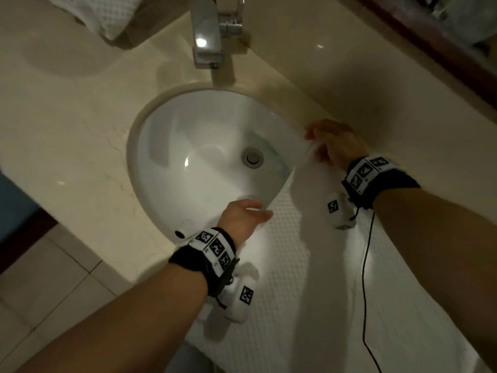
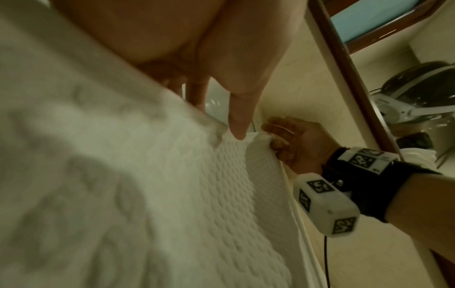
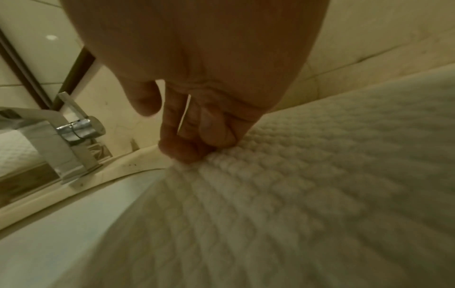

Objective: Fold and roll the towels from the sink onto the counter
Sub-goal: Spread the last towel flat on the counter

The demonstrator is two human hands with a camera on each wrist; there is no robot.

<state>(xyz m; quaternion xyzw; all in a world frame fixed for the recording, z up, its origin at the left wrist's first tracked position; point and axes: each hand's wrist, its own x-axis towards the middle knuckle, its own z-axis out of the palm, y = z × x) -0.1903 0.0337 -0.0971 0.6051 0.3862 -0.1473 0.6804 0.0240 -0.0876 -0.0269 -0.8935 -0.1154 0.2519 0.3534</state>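
A white waffle-weave towel [image 1: 309,265] lies spread on the beige counter [image 1: 67,117] to the right of the sink [image 1: 166,135], its left edge hanging over the basin's right rim. My left hand [image 1: 247,214] holds the near end of that edge, thumb on top of the towel [image 2: 221,194] and fingers behind it. My right hand [image 1: 328,144] pinches the far corner with curled fingers, as the right wrist view shows at the towel [image 3: 295,194] by the basin rim. The basin holds no towel.
A chrome faucet [image 1: 207,36] stands behind the sink. A rolled white towel [image 1: 113,14] sits at the counter's back left. A dark wooden mirror frame [image 1: 430,49] runs along the back right. A black cable [image 1: 365,265] trails over the towel. Floor tiles [image 1: 40,278] show at the lower left.
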